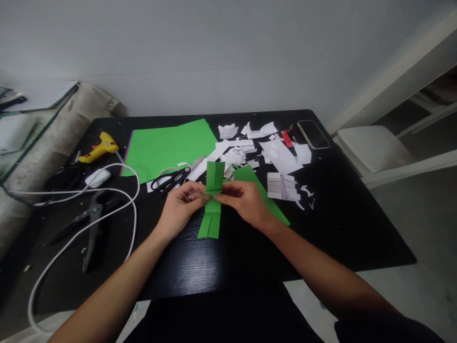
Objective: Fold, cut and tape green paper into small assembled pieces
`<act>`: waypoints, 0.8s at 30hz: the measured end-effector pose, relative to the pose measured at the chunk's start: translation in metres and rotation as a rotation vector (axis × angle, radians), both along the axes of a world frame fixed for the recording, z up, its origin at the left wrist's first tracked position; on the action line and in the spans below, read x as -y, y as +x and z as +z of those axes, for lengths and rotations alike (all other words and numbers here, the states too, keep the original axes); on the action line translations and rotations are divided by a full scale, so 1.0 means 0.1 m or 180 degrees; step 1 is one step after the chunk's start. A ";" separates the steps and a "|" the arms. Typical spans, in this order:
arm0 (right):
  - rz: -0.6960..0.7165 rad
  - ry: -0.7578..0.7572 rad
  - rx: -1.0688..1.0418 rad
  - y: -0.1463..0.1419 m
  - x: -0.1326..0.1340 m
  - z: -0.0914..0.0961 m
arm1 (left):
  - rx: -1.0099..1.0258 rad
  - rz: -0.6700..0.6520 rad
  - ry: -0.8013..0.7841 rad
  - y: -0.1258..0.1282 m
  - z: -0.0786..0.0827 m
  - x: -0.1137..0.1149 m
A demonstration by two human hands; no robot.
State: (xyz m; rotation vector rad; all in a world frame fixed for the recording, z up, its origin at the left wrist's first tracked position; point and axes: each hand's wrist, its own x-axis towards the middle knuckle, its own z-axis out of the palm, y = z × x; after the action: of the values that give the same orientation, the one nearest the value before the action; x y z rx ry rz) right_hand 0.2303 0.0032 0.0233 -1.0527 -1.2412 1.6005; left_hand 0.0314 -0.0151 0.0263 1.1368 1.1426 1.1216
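Note:
Between my two hands, just above the black table, is a folded green paper strip (213, 206) with creases across it and a slit line at each end. My left hand (183, 202) pinches its left edge near the middle, thumb on top. On the opposite edge my right hand (243, 197) pinches it the same way. A ring shows on a left finger. Beneath and beyond my right hand lies a green paper piece (273, 205). Black-handled scissors (173, 178) rest just beyond my left hand.
Green sheets (167, 145) lie at the back left near a yellow glue gun (102, 147). White paper scraps (239, 155) spread across the back, with a phone (313, 134) at the right. A white cable (134, 209) loops past black-handled pliers-like cutters (93, 224) at the left.

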 end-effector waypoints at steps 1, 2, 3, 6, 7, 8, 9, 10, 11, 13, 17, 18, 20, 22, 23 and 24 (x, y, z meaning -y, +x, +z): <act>0.0004 0.0004 0.0011 0.00 0.00 0.00 | 0.0000 -0.0007 0.0005 0.00 0.00 0.00; 0.0007 0.0011 0.0016 0.00 0.00 0.00 | 0.0003 -0.0012 0.0012 0.00 0.00 0.00; 0.0013 0.0013 0.0012 0.00 0.00 0.01 | 0.0004 -0.0015 0.0016 0.00 0.00 -0.01; 0.0027 0.0000 -0.0024 0.01 0.00 0.02 | 0.0018 -0.0008 0.0007 0.00 0.00 0.00; 0.0032 0.0000 -0.0022 0.01 0.00 0.03 | 0.0034 -0.0011 -0.0004 0.00 0.00 0.00; 0.0037 0.0004 -0.0012 0.01 0.00 0.04 | 0.0052 -0.0022 -0.0017 0.00 0.00 0.00; 0.0041 0.0010 0.0005 0.01 0.00 0.04 | 0.0065 -0.0039 -0.0032 0.00 0.01 0.00; 0.0040 0.0018 0.0023 0.01 0.00 0.05 | 0.0068 -0.0056 -0.0037 0.00 0.01 0.00; 0.0036 0.0025 0.0038 0.01 0.00 0.05 | 0.0058 -0.0073 -0.0037 0.00 0.01 0.00; 0.0037 0.0037 0.0059 0.01 0.00 0.04 | 0.0025 -0.0098 -0.0023 -0.01 0.01 0.00; 0.0034 0.0071 0.0129 0.01 -0.01 0.02 | 0.0023 -0.0103 -0.0019 0.00 0.02 0.01; 0.0025 0.0086 0.0153 0.01 -0.01 0.02 | 0.0019 -0.0085 0.0007 0.00 0.02 0.01; 0.0017 0.0102 0.0173 0.01 -0.01 0.01 | -0.0015 -0.0041 0.0114 0.00 0.04 0.02; 0.0044 0.0087 0.0134 0.01 0.00 0.01 | -0.0075 -0.0015 0.0249 0.01 0.06 0.02; 0.0063 0.0075 0.0103 0.01 0.00 0.01 | -0.0101 -0.0006 0.0301 0.01 0.06 0.03; 0.0081 0.0066 0.0080 0.01 0.00 0.01 | -0.0121 0.0005 0.0337 0.01 0.06 0.03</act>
State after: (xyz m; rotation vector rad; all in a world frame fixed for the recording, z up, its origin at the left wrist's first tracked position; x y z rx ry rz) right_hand 0.2315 0.0029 0.0247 -1.0508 -1.2900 1.5947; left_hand 0.0321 -0.0178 0.0322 1.2435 1.1242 1.1775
